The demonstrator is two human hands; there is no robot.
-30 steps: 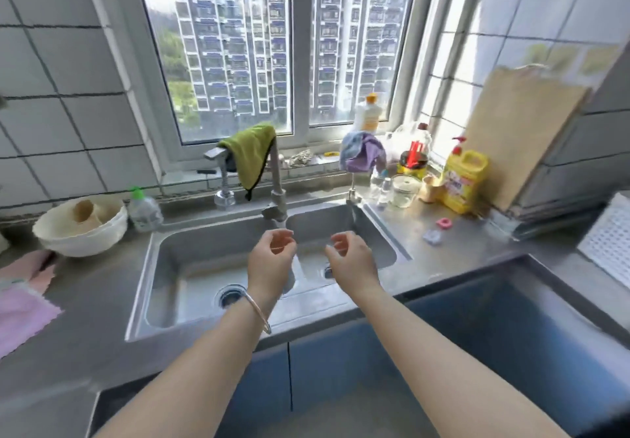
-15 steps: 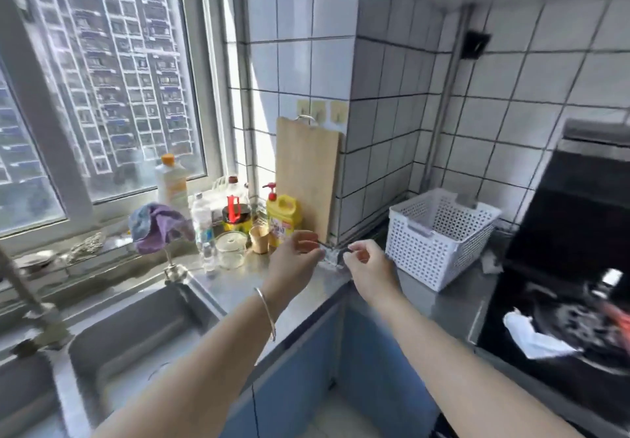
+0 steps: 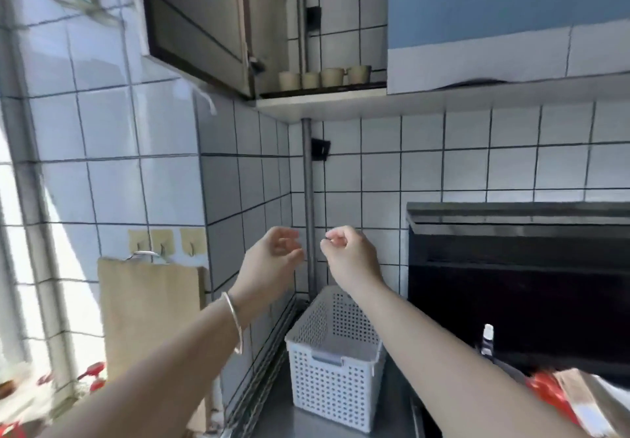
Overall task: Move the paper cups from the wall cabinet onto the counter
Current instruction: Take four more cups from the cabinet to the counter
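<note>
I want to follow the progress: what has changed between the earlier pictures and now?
The view swung from the sink, right and up, to the open wall cabinet, where the paper cups now show. Both hands rose with it: left hand, right hand. They stayed side by side, fingers loosely curled, holding nothing.

We see a white perforated basket (image 3: 335,362) near the tiled corner | wooden cutting board (image 3: 150,314) leaning on the wall under three adhesive hooks (image 3: 167,240) | black range hood (image 3: 518,287) right | vertical pipe (image 3: 309,205) in corner.
</note>
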